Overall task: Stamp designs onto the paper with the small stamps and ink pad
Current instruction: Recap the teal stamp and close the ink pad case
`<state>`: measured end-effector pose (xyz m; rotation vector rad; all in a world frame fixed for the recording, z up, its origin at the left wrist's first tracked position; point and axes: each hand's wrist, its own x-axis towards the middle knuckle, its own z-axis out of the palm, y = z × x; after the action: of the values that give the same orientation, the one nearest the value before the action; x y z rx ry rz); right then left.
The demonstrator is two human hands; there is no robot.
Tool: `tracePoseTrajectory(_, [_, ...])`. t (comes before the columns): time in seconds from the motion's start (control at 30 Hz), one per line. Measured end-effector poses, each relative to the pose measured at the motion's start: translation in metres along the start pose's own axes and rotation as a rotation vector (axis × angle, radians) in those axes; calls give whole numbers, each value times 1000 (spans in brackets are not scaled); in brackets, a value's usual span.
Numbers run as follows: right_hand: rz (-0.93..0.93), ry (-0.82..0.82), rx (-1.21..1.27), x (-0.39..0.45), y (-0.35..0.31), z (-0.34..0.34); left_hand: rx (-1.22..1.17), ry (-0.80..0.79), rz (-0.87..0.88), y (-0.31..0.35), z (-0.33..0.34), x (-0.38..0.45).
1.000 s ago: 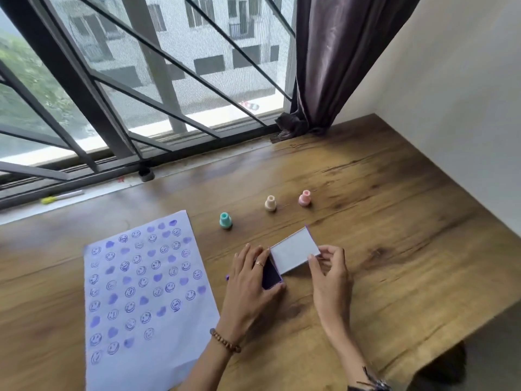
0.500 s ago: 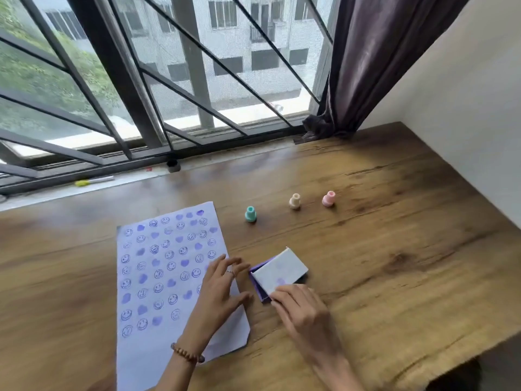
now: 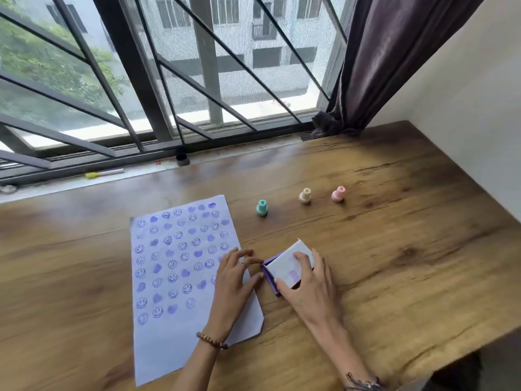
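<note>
A white paper [image 3: 169, 266] covered with several purple smiley and heart prints lies on the wooden table [image 3: 394, 249]. To its right sits the purple ink pad [image 3: 284, 266] with its white lid lowered over it. My right hand [image 3: 307, 280] rests on the lid, fingers spread across it. My left hand [image 3: 234, 275] lies flat on the paper's right edge, its fingertips against the pad's left side. Three small stamps stand farther back: teal [image 3: 262, 208], cream [image 3: 305, 195] and pink [image 3: 338, 193].
A barred window [image 3: 169, 94] and its sill run along the table's far side, with a yellow-capped pen [image 3: 101, 173] and a small black cap [image 3: 181, 158] on the sill. A dark curtain [image 3: 380, 66] hangs at the right by a white wall. The table's front edge drops off at lower right.
The ink pad's lid, raised a second ago, has come down onto the pad under my right hand. My left hand moved off the pad onto the paper's edge. The view shifted.
</note>
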<state>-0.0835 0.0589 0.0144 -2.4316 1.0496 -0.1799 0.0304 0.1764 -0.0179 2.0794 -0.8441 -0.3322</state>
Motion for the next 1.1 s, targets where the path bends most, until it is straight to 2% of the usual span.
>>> tracePoseTrajectory(0.13, [15, -3, -62, -3, -3, -3, -25, 16, 1, 2, 0, -1])
tracePoseTrajectory(0.37, [55, 102, -60, -23, -7, -7, -8, 32, 13, 2, 0, -2])
tracePoseTrajectory(0.73, [123, 29, -35, -31, -12, -3, -19, 0, -32, 9, -4, -3])
tracePoseTrajectory(1.1, [49, -15, -100, -6, -15, 1, -16, -5, -45, 10, -5, -3])
